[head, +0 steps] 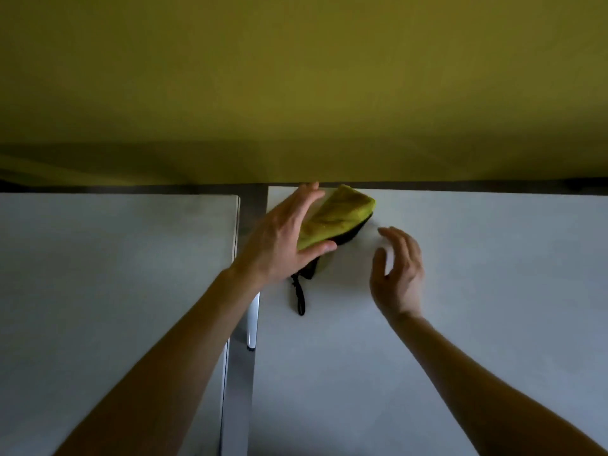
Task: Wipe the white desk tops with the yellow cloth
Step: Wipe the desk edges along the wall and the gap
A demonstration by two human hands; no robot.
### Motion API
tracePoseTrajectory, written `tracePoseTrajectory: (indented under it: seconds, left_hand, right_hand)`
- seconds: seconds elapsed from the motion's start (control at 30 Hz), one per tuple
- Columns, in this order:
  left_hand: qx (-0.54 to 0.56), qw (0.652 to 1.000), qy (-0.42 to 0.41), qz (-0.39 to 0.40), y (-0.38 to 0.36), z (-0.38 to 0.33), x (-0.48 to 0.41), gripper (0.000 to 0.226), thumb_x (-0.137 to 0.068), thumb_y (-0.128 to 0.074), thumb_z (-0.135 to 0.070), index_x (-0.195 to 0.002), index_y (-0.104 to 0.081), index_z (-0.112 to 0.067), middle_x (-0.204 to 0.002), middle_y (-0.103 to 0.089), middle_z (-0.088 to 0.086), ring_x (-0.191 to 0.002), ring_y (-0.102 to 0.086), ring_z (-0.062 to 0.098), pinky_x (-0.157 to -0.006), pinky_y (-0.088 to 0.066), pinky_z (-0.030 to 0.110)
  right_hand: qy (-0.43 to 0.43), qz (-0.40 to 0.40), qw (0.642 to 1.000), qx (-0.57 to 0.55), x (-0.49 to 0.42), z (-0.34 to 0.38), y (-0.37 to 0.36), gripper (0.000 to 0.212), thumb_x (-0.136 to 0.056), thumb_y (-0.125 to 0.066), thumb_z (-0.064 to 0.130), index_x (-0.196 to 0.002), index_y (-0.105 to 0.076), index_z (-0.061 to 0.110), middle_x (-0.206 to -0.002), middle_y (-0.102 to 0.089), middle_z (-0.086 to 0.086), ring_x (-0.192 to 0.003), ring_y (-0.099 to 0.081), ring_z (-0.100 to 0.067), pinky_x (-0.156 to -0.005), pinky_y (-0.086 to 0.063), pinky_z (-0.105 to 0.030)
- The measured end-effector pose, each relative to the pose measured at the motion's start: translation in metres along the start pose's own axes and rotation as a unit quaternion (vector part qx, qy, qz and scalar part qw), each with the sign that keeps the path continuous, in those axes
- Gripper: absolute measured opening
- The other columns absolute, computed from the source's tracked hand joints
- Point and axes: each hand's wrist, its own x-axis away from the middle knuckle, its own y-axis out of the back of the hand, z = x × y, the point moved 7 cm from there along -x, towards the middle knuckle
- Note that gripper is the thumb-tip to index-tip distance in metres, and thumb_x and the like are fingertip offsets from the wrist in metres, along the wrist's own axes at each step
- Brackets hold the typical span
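The folded yellow cloth [340, 213] lies on top of a black pouch [349, 234] near the far left corner of the right white desk [477, 324]. My left hand [283, 238] is spread over the cloth's left side, fingers straight, thumb resting on the cloth's near edge. My right hand [399, 274] hovers just above the desk to the right of the cloth, fingers loosely curled and holding nothing. A second white desk [115, 274] stands to the left.
A narrow gap [241, 373] separates the two desks, with a white desk leg [252, 324] visible in it. The pouch's black strap [300, 297] trails toward me on the right desk. A yellow wall [296, 77] rises right behind both desks.
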Motion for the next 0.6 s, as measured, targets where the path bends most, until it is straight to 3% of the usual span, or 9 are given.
tracePoseTrajectory:
  seconds: [0.07,0.1,0.17,0.23,0.27,0.3,0.4,0.5,0.6]
  left_hand:
    - [0.022,0.991,0.111,-0.076,0.0,0.026,0.029,0.065,-0.108,-0.054,-0.057,-0.158,-0.047,-0.015,-0.162,-0.054,0.005,-0.147,-0.053,0.019,-0.117,-0.045,0.026]
    - [0.028,0.977,0.176,-0.115,-0.003,0.041,0.045,0.058,-0.112,-0.048,-0.053,-0.156,-0.049,-0.015,-0.157,-0.058,0.007,-0.142,-0.056,0.02,-0.115,-0.051,0.033]
    - [0.014,0.956,0.248,-0.157,-0.015,0.061,0.069,0.05,-0.116,-0.04,-0.044,-0.155,-0.05,-0.014,-0.152,-0.059,0.01,-0.14,-0.056,0.024,-0.111,-0.056,0.047]
    - [-0.013,0.955,0.243,-0.169,-0.025,0.069,0.074,0.046,-0.117,-0.038,-0.036,-0.154,-0.051,-0.011,-0.155,-0.055,0.011,-0.144,-0.052,0.026,-0.112,-0.054,0.051]
    - [-0.026,0.959,0.226,-0.167,-0.032,0.071,0.073,0.046,-0.117,-0.039,-0.033,-0.155,-0.051,-0.009,-0.159,-0.053,0.011,-0.146,-0.05,0.028,-0.114,-0.053,0.052]
    - [-0.041,0.964,0.208,-0.162,-0.04,0.072,0.071,0.047,-0.116,-0.042,-0.031,-0.156,-0.05,-0.007,-0.163,-0.05,0.012,-0.149,-0.049,0.029,-0.115,-0.052,0.052]
    - [-0.075,0.966,0.19,-0.157,-0.068,0.065,0.072,0.058,-0.113,-0.05,-0.035,-0.163,-0.044,-0.007,-0.175,-0.036,0.013,-0.153,-0.049,0.031,-0.108,-0.058,0.047]
    - [-0.078,0.964,0.202,-0.155,-0.088,0.058,0.083,0.067,-0.112,-0.043,-0.045,-0.171,-0.033,-0.013,-0.181,-0.022,0.008,-0.147,-0.055,0.03,-0.084,-0.067,0.039]
    - [-0.106,0.961,0.196,-0.162,-0.083,0.059,0.081,0.067,-0.113,-0.041,-0.047,-0.171,-0.033,-0.012,-0.181,-0.022,0.01,-0.152,-0.05,0.032,-0.098,-0.063,0.043]
  right_hand:
    - [0.038,-0.06,0.997,0.03,-0.014,0.012,0.025,0.031,-0.105,-0.053,0.013,-0.129,-0.069,0.002,-0.131,-0.069,-0.016,-0.134,-0.059,-0.035,-0.108,-0.05,-0.059]
    - [0.09,-0.044,0.995,0.032,-0.023,0.028,0.022,0.033,-0.105,-0.057,0.019,-0.132,-0.069,0.002,-0.135,-0.067,-0.016,-0.139,-0.056,-0.036,-0.112,-0.046,-0.059]
    - [0.215,0.121,0.966,0.077,-0.029,0.058,-0.023,0.057,-0.104,-0.064,0.044,-0.151,-0.06,0.011,-0.16,-0.052,-0.015,-0.157,-0.039,-0.035,-0.125,-0.029,-0.062]
    - [0.328,0.292,0.876,0.198,-0.014,0.063,-0.077,0.08,-0.104,-0.05,0.071,-0.17,-0.033,0.028,-0.178,-0.027,-0.007,-0.167,-0.018,-0.028,-0.13,-0.011,-0.068]
    - [0.361,0.321,0.844,0.233,-0.015,0.057,-0.089,0.08,-0.106,-0.043,0.073,-0.172,-0.024,0.032,-0.179,-0.024,-0.004,-0.167,-0.016,-0.026,-0.131,-0.007,-0.068]
    - [0.37,0.318,0.838,0.245,-0.024,0.047,-0.09,0.075,-0.108,-0.039,0.07,-0.172,-0.022,0.034,-0.178,-0.027,-0.004,-0.166,-0.02,-0.026,-0.132,-0.008,-0.065]
    - [0.31,0.249,0.877,0.271,-0.072,0.016,-0.062,0.066,-0.112,-0.039,0.058,-0.171,-0.026,0.034,-0.173,-0.038,-0.007,-0.162,-0.031,-0.028,-0.132,-0.013,-0.06]
    - [0.202,0.16,0.917,0.305,-0.098,-0.014,-0.034,0.061,-0.112,-0.042,0.056,-0.167,-0.039,0.029,-0.156,-0.053,-0.01,-0.144,-0.048,-0.035,-0.126,-0.023,-0.062]
    - [0.144,0.098,0.929,0.326,-0.112,0.009,-0.062,0.051,-0.112,-0.044,0.051,-0.153,-0.054,0.022,-0.121,-0.062,-0.016,-0.112,-0.057,-0.038,-0.112,-0.034,-0.061]
